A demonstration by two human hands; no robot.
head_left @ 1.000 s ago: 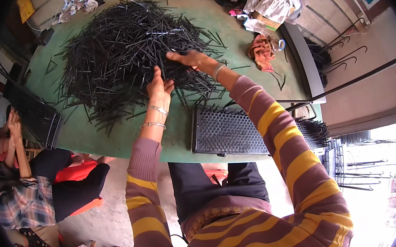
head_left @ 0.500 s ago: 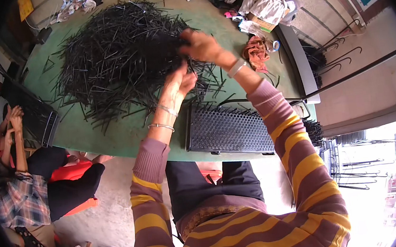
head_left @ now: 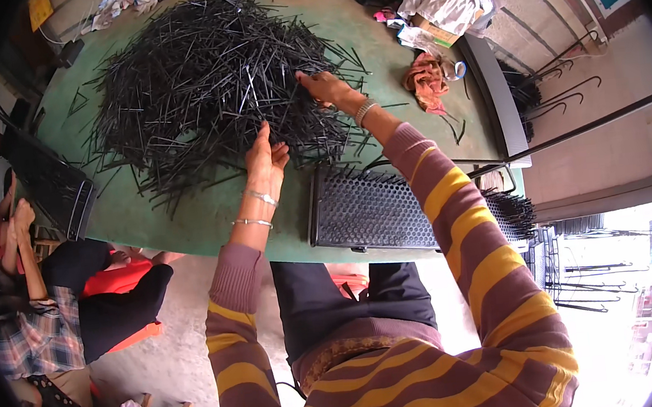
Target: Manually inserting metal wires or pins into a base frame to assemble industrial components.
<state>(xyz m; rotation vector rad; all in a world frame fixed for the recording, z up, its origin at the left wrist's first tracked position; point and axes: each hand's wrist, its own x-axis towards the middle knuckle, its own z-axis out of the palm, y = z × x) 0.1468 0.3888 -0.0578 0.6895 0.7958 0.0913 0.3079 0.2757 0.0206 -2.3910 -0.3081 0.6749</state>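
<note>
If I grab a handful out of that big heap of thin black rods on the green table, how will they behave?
The black rods look straight and stiff, so they probably won't droop. They lie criss-crossed, so a handful under the right hand may snag and drag neighbours. Being thin and smooth-looking, loose ones could slip out or roll on the green table.

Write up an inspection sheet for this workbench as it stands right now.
Surface: green table, mostly covered.
Job's things: big heap of thin black rods; black perforated tray at the near edge, a few rods standing in it.
Clutter: orange rag, crumpled bags, scraps at the far edge.
Grippers: left hand and right hand both in the heap; grip cannot be told.
Cables: nothing seen.
Surroundings: another person seated at left; more rods in a rack at right.
</note>
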